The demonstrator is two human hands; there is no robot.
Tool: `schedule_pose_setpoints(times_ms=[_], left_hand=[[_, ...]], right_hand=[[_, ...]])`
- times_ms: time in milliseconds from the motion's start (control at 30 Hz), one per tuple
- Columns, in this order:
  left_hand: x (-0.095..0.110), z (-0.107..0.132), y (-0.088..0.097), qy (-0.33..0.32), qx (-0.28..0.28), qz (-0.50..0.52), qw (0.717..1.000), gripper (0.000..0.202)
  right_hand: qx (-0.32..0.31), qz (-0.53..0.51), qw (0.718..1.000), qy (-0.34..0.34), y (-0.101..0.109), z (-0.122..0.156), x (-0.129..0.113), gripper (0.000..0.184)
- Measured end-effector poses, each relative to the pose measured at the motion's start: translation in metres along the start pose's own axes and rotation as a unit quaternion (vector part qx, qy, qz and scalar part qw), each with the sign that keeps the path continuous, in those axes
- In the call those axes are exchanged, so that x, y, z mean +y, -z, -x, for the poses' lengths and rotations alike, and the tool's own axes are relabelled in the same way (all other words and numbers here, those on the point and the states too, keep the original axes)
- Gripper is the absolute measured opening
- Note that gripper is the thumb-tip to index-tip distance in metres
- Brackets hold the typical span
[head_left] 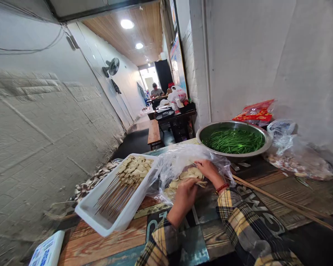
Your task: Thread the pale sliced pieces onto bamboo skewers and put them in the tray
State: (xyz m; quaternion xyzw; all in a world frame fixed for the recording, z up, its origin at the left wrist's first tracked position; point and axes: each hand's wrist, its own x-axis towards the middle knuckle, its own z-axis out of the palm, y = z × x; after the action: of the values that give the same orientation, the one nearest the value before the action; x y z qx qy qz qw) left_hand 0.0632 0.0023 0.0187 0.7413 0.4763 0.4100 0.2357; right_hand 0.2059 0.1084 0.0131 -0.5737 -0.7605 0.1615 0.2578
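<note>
Skewering seemingly mid-step | left hand (184, 197) closed on skewer (201, 182) | right hand (209, 170) pinching pale slices (192, 173) inside plastic bag (172, 162), touching white tray (100, 224) on its right | next likely needs slice centred on tip

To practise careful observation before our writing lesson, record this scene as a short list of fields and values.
Setting: patterned wooden table beside a wall, in a narrow eating place
Left hand: curled at the pale food slices; grip unclear
Right hand: on the slices, in the clear plastic bag
White tray: holds skewered slices, left of the bag
Metal bowl: holds green stalks, behind the hands
Loose skewers: lying on the table, right of the hands
</note>
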Motion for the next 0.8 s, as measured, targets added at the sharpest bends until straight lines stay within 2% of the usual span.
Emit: schedule_pose_setpoints(times_ms=[67, 133, 233, 333, 467, 567, 800], left_hand=[[-0.009, 0.004, 0.019, 0.112, 0.088, 0.143, 0.979, 0.018], [-0.020, 0.008, 0.038, 0.181, 0.159, 0.271, 0.932, 0.024], [-0.035, 0.016, 0.053, 0.235, 0.209, 0.375, 0.872, 0.033], [-0.042, 0.023, 0.053, 0.261, 0.228, 0.418, 0.840, 0.038], [-0.042, 0.026, 0.052, 0.262, 0.234, 0.453, 0.819, 0.040], [-0.039, 0.026, 0.053, 0.252, 0.229, 0.475, 0.811, 0.036], [-0.041, 0.026, 0.050, 0.219, 0.214, 0.468, 0.829, 0.036]], right_hand=[[0.005, 0.014, 1.000, 0.007, 0.001, 0.002, -0.003, 0.029], [0.008, 0.030, 0.999, 0.014, 0.001, 0.005, -0.007, 0.028], [0.010, 0.053, 0.998, 0.028, 0.000, 0.012, -0.014, 0.028], [0.006, 0.071, 0.996, 0.057, -0.001, 0.019, -0.024, 0.030], [-0.006, 0.089, 0.988, 0.126, -0.001, 0.025, -0.039, 0.027], [-0.009, 0.070, 0.986, 0.151, -0.005, 0.030, -0.051, 0.025], [0.046, -0.063, 0.981, 0.177, -0.026, 0.047, -0.073, 0.018]])
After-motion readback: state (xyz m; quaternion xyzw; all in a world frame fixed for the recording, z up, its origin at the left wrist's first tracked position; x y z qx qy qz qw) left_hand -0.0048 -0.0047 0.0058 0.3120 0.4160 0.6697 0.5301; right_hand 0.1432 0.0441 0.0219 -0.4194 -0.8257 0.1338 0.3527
